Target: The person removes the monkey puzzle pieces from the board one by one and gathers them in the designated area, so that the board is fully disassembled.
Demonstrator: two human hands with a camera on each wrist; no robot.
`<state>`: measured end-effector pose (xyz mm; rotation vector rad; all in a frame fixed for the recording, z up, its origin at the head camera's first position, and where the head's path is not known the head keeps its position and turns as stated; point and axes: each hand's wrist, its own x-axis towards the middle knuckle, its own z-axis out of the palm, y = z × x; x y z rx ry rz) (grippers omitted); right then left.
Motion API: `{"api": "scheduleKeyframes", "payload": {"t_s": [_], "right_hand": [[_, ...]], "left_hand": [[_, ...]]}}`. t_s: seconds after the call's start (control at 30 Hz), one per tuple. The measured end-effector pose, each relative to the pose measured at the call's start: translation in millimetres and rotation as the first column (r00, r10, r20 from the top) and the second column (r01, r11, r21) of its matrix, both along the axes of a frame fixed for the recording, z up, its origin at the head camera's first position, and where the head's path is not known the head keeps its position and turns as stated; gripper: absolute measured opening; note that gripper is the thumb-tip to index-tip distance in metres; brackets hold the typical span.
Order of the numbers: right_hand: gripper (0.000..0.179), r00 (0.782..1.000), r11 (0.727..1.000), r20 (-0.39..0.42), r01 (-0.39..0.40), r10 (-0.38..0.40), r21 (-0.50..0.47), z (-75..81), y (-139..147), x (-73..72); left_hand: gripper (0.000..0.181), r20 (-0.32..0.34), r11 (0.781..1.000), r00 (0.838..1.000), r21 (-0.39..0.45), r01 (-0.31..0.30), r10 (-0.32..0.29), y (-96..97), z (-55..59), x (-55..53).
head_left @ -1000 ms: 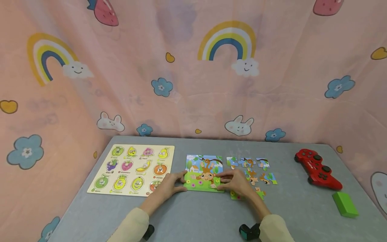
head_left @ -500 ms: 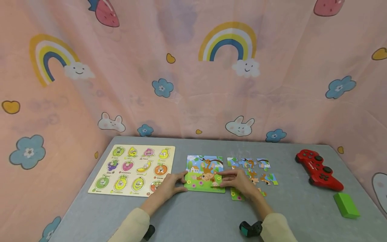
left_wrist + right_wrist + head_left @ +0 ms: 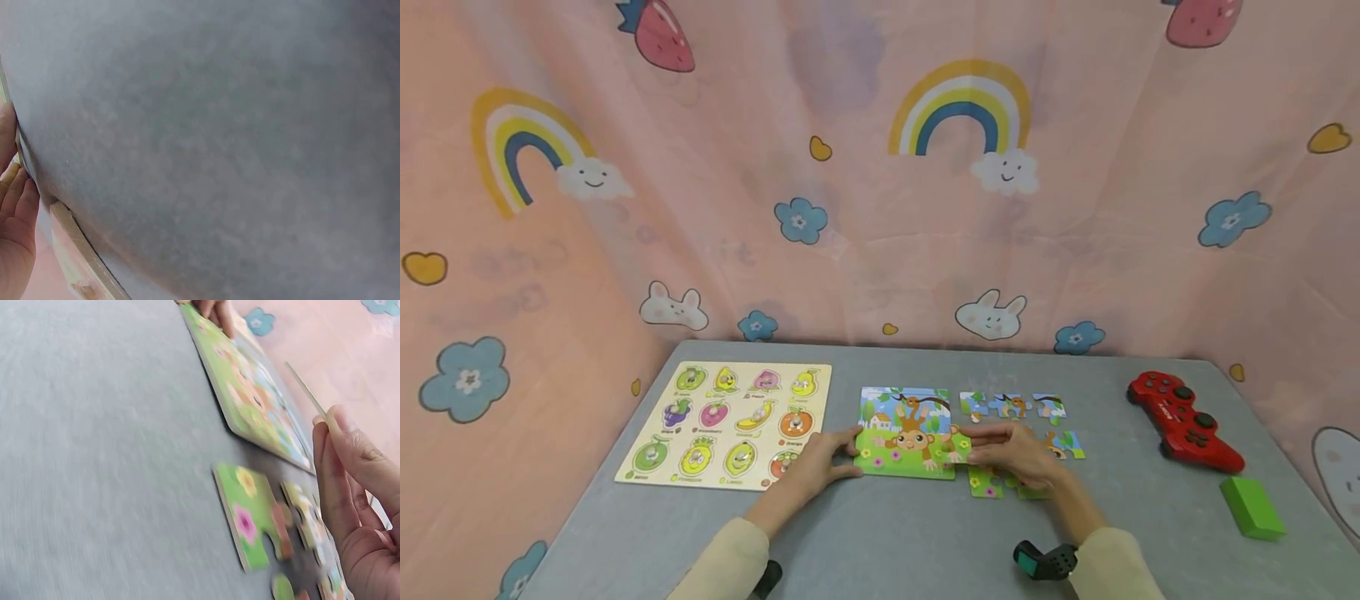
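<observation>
My right hand [image 3: 1013,452] pinches a puzzle piece [image 3: 957,447] between thumb and fingertips, raised at the right edge of the monkey puzzle board [image 3: 887,454]. From the right wrist, that piece [image 3: 307,391] shows edge-on as a thin strip. The board lies flat, with a picture of a hanging monkey, a house and flowers. On its left side, my left hand [image 3: 820,467] holds the edge, thumb near the lower corner and fingers higher up. Loose puzzle pieces lie right of the board, among them a green one with flowers [image 3: 253,487]; my right hand hides some of them.
A cream fruit puzzle board [image 3: 718,423] lies at the left, partly behind my left hand. Far right are a red game controller [image 3: 1183,421] and a green block [image 3: 1253,507]. A pink patterned curtain [image 3: 865,250] stands behind the grey table [image 3: 880,542].
My right hand has moved right with the pinched piece, from over the board's lower right corner to its right edge. The left hand keeps its place.
</observation>
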<state>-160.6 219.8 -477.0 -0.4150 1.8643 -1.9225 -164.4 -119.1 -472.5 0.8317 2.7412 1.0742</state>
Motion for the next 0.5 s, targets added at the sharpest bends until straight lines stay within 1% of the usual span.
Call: {"api": "scheduleKeyframes", "payload": {"t_s": [0.03,0.17,0.2,0.27,0.4,0.5], "right_hand": [[0.044,1.0,1.0,0.004,-0.003,0.003,-0.003,0.4,3.9,0.9],[0.044,0.999,1.0,0.052,0.007,-0.007,0.001,3.8,19.6,6.8],[0.044,0.998,1.0,0.062,0.012,-0.012,0.001,4.5,23.6,8.3],[0.043,0.997,1.0,0.069,0.014,-0.014,0.004,5.0,31.0,10.8],[0.036,0.997,1.0,0.072,-0.004,0.004,-0.006,1.8,46.6,12.9],[0.034,0.997,1.0,0.073,-0.004,0.003,0.014,-0.3,60.9,14.9]], "left_hand": [[0.05,-0.002,1.0,1.0,0.0,0.002,-0.002,0.2,0.2,0.0],[0.049,0.0,1.0,1.0,-0.002,0.004,-0.004,1.1,1.3,0.0],[0.052,0.001,1.0,1.0,-0.002,0.005,-0.005,1.0,1.5,0.2],[0.05,-0.002,1.0,1.0,-0.002,0.002,-0.002,0.8,1.1,0.0],[0.054,-0.007,1.0,1.0,-0.008,-0.002,0.001,-0.2,0.0,0.5],[0.045,-0.006,1.0,1.0,-0.006,-0.003,0.003,-0.2,-0.4,0.7]]}}
